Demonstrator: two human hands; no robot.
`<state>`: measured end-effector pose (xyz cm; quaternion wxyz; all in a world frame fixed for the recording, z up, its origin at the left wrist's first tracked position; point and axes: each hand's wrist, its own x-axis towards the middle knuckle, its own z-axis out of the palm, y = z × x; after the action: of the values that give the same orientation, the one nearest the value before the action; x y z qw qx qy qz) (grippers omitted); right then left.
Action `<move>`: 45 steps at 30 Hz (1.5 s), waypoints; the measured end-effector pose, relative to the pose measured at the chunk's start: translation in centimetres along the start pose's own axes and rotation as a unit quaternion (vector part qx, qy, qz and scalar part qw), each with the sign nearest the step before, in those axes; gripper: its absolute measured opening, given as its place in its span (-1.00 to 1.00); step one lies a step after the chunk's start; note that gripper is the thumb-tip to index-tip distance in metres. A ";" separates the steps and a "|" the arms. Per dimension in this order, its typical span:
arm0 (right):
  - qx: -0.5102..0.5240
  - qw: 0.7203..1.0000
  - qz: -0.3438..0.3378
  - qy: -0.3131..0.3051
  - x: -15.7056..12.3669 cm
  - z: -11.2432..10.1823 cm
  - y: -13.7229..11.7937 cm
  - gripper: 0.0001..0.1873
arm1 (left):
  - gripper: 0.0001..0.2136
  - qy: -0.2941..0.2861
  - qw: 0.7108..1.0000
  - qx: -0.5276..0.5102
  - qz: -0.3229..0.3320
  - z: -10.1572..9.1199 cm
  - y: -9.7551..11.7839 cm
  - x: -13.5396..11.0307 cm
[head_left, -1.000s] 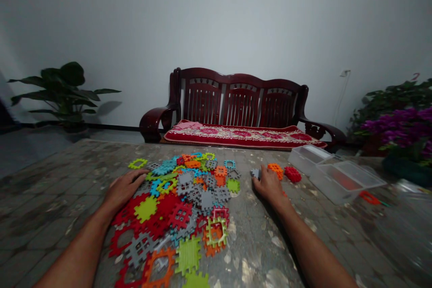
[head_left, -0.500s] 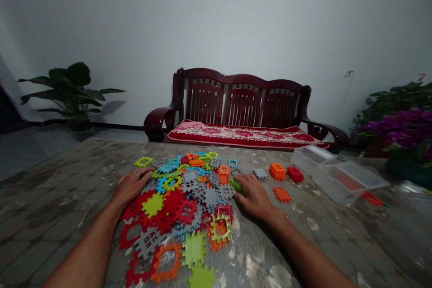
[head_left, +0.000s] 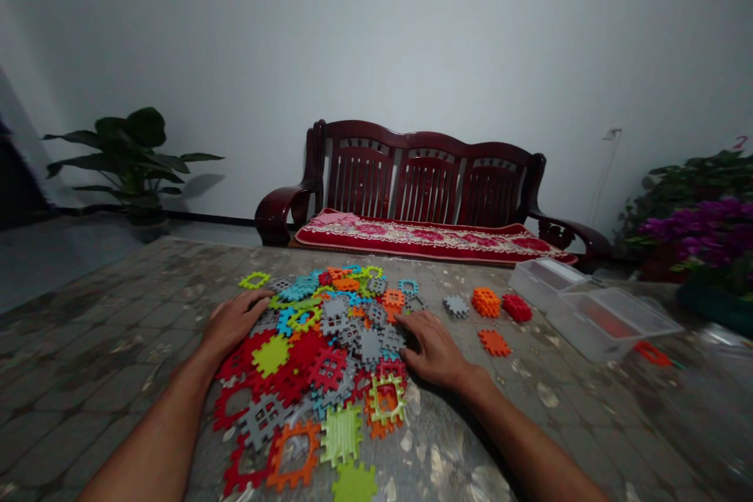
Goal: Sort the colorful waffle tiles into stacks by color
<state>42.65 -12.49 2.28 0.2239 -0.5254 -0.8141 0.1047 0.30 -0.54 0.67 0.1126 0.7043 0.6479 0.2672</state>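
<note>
1. Pile (head_left: 318, 361): notched plastic tiles in red, orange, grey, green and blue, laid loose and overlapping on a mottled table (head_left: 111, 314).
2. Left hand (head_left: 235, 321): open, palm down, fingers spread; rested on the left side of the pile, with no tile seen gripped.
3. Right hand (head_left: 432, 349): open, fingers lightly curved; rested on the right edge of the pile, touching grey tiles. No grip is seen; whether a tile lies beneath the palm cannot be told.
4. Grey tile (head_left: 456, 306): set apart, just right of the pile.
5. Orange stack (head_left: 485, 302) and red stack (head_left: 517, 307): placed side by side, right of the grey tile.
6. Orange tile (head_left: 494, 343): laid flat, right of the pile.
7. Plastic boxes (head_left: 594, 321): two clear lidded containers, well right of the pile.
8. Bench (head_left: 423, 180): dark wood, with a red cushion (head_left: 429, 241), beyond the pile.
9. Handling note: the notches are judged liable to catch, so tiles are best slid free flat, with the other hand steadying the pile.
</note>
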 end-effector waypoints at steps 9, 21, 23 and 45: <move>0.144 0.974 0.094 0.148 -0.5 -0.9 4.8 -0.20 | -0.49 0.007 1.000 -0.001 -0.006 0.4 -0.6 0.5; 0.016 0.972 0.203 0.114 -1.3 -0.7 4.3 -0.31 | -0.47 0.012 1.000 -0.002 0.000 0.5 -1.1 0.5; -0.019 0.969 0.218 0.110 -1.2 -0.8 3.3 -0.31 | -0.46 0.010 1.000 -0.006 -0.002 0.6 -1.2 0.5; -0.169 0.911 0.318 0.198 -1.3 -4.0 7.5 -0.32 | -0.46 0.011 1.000 -0.008 0.009 1.1 -2.0 0.9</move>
<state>51.10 -10.68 2.45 0.2429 -0.7968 -0.5481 -0.0753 -0.79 0.76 -1.03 0.1091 0.7063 0.6404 0.2813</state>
